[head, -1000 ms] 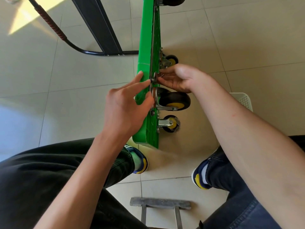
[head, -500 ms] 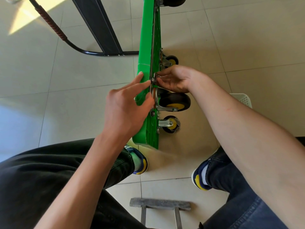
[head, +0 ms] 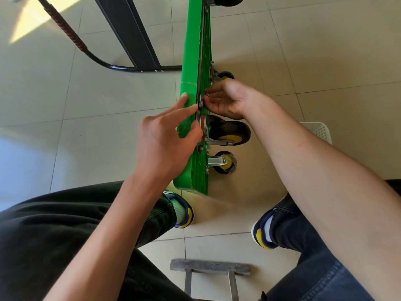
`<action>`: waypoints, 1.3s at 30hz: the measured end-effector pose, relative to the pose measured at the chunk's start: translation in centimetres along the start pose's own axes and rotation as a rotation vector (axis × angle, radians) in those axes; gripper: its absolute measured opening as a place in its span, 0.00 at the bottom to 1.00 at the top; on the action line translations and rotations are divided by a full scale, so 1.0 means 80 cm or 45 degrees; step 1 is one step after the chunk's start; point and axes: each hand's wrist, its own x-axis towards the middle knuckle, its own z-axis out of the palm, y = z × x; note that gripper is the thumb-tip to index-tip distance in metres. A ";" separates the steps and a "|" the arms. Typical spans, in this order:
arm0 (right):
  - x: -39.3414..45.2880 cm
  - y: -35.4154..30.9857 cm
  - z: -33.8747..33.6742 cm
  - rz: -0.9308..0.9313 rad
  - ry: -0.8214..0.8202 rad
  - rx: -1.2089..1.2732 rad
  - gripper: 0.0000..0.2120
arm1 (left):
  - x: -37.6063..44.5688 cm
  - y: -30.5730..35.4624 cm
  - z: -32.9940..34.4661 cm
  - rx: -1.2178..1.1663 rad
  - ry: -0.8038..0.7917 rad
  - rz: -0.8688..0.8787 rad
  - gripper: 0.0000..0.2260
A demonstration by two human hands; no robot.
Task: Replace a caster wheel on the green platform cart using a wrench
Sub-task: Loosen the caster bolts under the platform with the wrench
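Observation:
The green platform cart [head: 191,51] stands on its long edge between my feet, underside facing right. A large black caster with a yellow hub [head: 232,133] sits on its metal plate at the cart's middle. A smaller caster [head: 224,162] is fixed below it. My left hand [head: 165,144] lies against the deck side, index and middle fingers straight on the cart's edge by a bolt head, thumb on the plate's rim. My right hand [head: 230,98] pinches a small metal fastener at the plate's upper corner; the fingers hide most of it. No wrench is in view.
The cart's black folded handle [head: 108,64] and a dark frame [head: 128,33] lie on the tiled floor to the left. A white plastic basket [head: 319,131] stands behind my right forearm. A grey wooden stool top [head: 210,267] shows between my knees. More casters [head: 225,74] sit farther up.
My right hand's fingers have shifted slightly at the fastener. My left hand and the cart stay where they were.

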 end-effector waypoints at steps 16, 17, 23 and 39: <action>-0.017 -0.014 0.020 -0.305 0.070 -0.287 0.07 | -0.001 0.001 0.000 0.011 0.000 0.001 0.13; -0.020 -0.013 0.021 -0.364 0.076 -0.305 0.08 | -0.001 0.001 0.000 0.011 -0.004 0.002 0.13; -0.039 0.006 0.019 -0.764 0.130 -0.440 0.09 | -0.001 0.001 -0.001 0.009 0.001 -0.008 0.13; -0.103 0.101 0.016 -1.685 0.321 -0.897 0.08 | 0.000 0.000 -0.001 0.001 -0.006 -0.027 0.14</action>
